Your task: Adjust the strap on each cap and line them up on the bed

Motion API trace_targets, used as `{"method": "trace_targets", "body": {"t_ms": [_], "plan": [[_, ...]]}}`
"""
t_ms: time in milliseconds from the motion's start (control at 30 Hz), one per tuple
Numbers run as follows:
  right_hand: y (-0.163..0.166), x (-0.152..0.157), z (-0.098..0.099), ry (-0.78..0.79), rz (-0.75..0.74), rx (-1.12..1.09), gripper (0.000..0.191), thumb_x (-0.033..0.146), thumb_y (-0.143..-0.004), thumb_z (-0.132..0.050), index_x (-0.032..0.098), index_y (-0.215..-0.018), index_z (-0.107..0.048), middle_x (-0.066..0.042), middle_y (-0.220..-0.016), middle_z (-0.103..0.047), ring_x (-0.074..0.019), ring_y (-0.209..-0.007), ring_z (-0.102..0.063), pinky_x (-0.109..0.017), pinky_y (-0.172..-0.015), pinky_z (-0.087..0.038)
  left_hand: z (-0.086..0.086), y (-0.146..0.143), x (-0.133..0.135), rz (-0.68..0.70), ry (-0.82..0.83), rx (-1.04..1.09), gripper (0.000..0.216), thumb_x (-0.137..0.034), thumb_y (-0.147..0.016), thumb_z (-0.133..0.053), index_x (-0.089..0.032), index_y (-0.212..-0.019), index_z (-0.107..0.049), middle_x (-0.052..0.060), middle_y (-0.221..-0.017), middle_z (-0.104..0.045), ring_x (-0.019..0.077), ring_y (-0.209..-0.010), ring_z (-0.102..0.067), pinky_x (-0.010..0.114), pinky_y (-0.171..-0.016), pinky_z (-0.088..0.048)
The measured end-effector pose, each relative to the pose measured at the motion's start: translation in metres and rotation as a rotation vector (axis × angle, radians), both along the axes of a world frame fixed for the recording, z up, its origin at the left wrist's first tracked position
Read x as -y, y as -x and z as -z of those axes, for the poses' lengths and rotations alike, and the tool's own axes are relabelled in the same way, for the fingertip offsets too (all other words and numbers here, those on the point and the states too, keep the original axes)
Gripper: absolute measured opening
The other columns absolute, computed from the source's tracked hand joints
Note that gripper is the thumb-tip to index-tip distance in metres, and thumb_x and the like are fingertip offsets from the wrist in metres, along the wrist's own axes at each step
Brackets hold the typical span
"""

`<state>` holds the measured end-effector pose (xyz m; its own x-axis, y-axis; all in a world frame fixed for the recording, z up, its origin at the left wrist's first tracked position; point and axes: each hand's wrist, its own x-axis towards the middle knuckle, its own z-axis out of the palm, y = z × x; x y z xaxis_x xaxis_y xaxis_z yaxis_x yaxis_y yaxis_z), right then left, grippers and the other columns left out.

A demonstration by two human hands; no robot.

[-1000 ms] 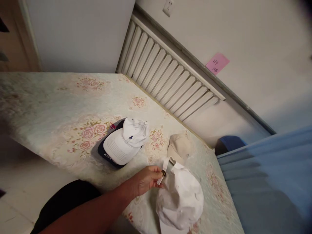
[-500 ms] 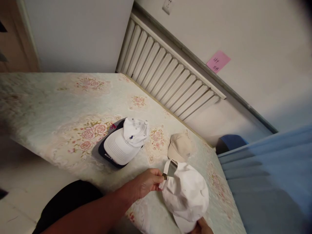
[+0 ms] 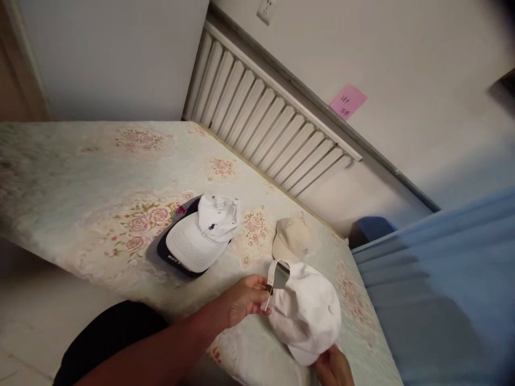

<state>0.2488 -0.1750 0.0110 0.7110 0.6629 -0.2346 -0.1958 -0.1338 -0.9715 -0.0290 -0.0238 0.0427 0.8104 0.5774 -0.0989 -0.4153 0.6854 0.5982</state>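
A plain white cap (image 3: pixel 306 311) lies on the flowered mattress (image 3: pixel 100 177) near its front edge. My left hand (image 3: pixel 241 300) pinches the cap's back strap at the small metal buckle. My right hand (image 3: pixel 333 367) shows at the bottom edge, fingers closed on the cap's brim. A white cap with a small dark logo (image 3: pixel 203 233) rests on top of a navy cap (image 3: pixel 169 254) to the left. A beige cap (image 3: pixel 292 238) lies just behind the plain white one.
A slatted white headboard (image 3: pixel 269 128) runs along the wall, with a pink sticky note (image 3: pixel 348 101) above it. A blue curtain (image 3: pixel 438 289) hangs at the right. A dark blue object (image 3: pixel 372 228) sits past the mattress corner.
The plain white cap has turned and flattened onto the mattress. My right hand has come into view and taken its brim. My left hand stays pinched on the strap.
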Motion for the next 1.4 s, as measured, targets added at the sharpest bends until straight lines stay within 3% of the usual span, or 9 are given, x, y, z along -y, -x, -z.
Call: {"method": "trace_targets", "body": {"t_ms": [133, 400, 633, 800, 900, 1033, 1167, 1300, 1400], "plan": [[-0.015, -0.005, -0.003, 0.056, 0.107, -0.122, 0.029, 0.024, -0.041, -0.078, 0.020, -0.068, -0.068, -0.002, -0.068, -0.073, -0.0272, -0.077, -0.069, -0.035, -0.068, -0.056, -0.002, -0.003, 0.007, 0.119, -0.041, 0.025, 0.035, -0.016, -0.059, -0.073, -0.015, -0.093, -0.066, 0.006, -0.099, -0.064, 0.0172, -0.086, -0.059, 0.036, -0.085, -0.045], [-0.047, -0.006, 0.001, 0.213, 0.193, 0.083, 0.043, 0.026, -0.028, -0.075, 0.016, -0.068, -0.068, -0.003, -0.062, -0.071, -0.0219, -0.061, -0.064, -0.032, -0.060, -0.052, 0.007, -0.014, 0.026, 0.180, 0.035, 0.011, 0.038, -0.010, -0.055, -0.070, -0.013, -0.092, -0.067, 0.006, -0.093, -0.066, 0.0165, -0.078, -0.061, 0.037, -0.084, -0.046], [-0.041, 0.010, -0.018, 0.338, 0.283, 0.301, 0.030, 0.034, -0.043, -0.072, 0.020, -0.068, -0.067, -0.004, -0.063, -0.069, -0.0251, -0.065, -0.064, -0.034, -0.059, -0.048, 0.013, -0.018, 0.027, 0.167, 0.086, -0.003, 0.040, -0.013, -0.055, -0.072, -0.013, -0.095, -0.066, 0.007, -0.094, -0.067, 0.0185, -0.082, -0.063, 0.037, -0.085, -0.047], [0.018, 0.037, -0.029, 0.249, 0.323, 0.507, 0.032, 0.042, -0.058, -0.070, 0.021, -0.082, -0.065, 0.001, -0.067, -0.067, -0.0191, -0.061, -0.062, -0.031, -0.060, -0.047, 0.022, -0.021, 0.026, 0.144, 0.025, -0.078, 0.031, -0.018, -0.061, -0.069, -0.018, -0.091, -0.066, 0.004, -0.092, -0.067, 0.0179, -0.082, -0.062, 0.031, -0.079, -0.047], [0.077, 0.048, -0.016, 0.134, 0.089, 0.285, 0.033, 0.046, -0.063, -0.073, 0.019, -0.080, -0.062, 0.004, -0.058, -0.062, -0.0124, -0.049, -0.054, -0.026, -0.051, -0.043, 0.024, -0.022, 0.024, 0.138, -0.039, -0.106, 0.030, -0.019, -0.062, -0.068, -0.018, -0.092, -0.064, 0.004, -0.095, -0.066, 0.0172, -0.084, -0.060, 0.029, -0.077, -0.045], [0.145, 0.045, 0.009, 0.176, -0.418, -0.263, 0.039, 0.043, -0.063, -0.078, 0.016, -0.086, -0.063, -0.002, -0.063, -0.066, -0.0099, -0.041, -0.051, -0.024, -0.043, -0.039, 0.021, -0.021, 0.023, 0.130, -0.040, -0.085, 0.031, -0.020, -0.062, -0.070, -0.015, -0.091, -0.063, 0.004, -0.092, -0.065, 0.0161, -0.083, -0.059, 0.029, -0.077, -0.043], [0.172, 0.023, 0.010, -0.104, -0.282, -0.566, 0.045, 0.031, -0.066, -0.080, 0.020, -0.106, -0.062, 0.001, -0.067, -0.063, -0.0065, -0.048, -0.050, -0.019, -0.047, -0.037, 0.018, -0.019, 0.023, 0.149, -0.020, -0.029, 0.032, -0.022, -0.064, -0.073, -0.013, -0.093, -0.064, 0.006, -0.089, -0.065, 0.0152, -0.079, -0.059, 0.030, -0.078, -0.043], [0.168, 0.000, -0.004, -0.308, -0.154, -0.746, 0.019, 0.021, -0.065, -0.080, 0.018, -0.076, -0.064, 0.001, -0.069, -0.061, -0.0065, -0.055, -0.048, -0.019, -0.052, -0.038, 0.020, -0.019, 0.021, 0.163, -0.022, 0.002, 0.033, -0.023, -0.067, -0.072, -0.013, -0.097, -0.064, 0.006, -0.091, -0.065, 0.0145, -0.079, -0.059, 0.029, -0.078, -0.043], [0.164, -0.010, -0.009, -0.345, -0.134, -0.760, 0.016, 0.017, -0.067, -0.078, 0.017, -0.072, -0.063, 0.002, -0.068, -0.058, -0.0063, -0.055, -0.045, -0.019, -0.050, -0.036, 0.019, -0.019, 0.019, 0.137, -0.035, -0.007, 0.031, -0.021, -0.067, -0.072, -0.013, -0.095, -0.064, 0.005, -0.089, -0.065, 0.0132, -0.077, -0.058, 0.028, -0.076, -0.043]]}}
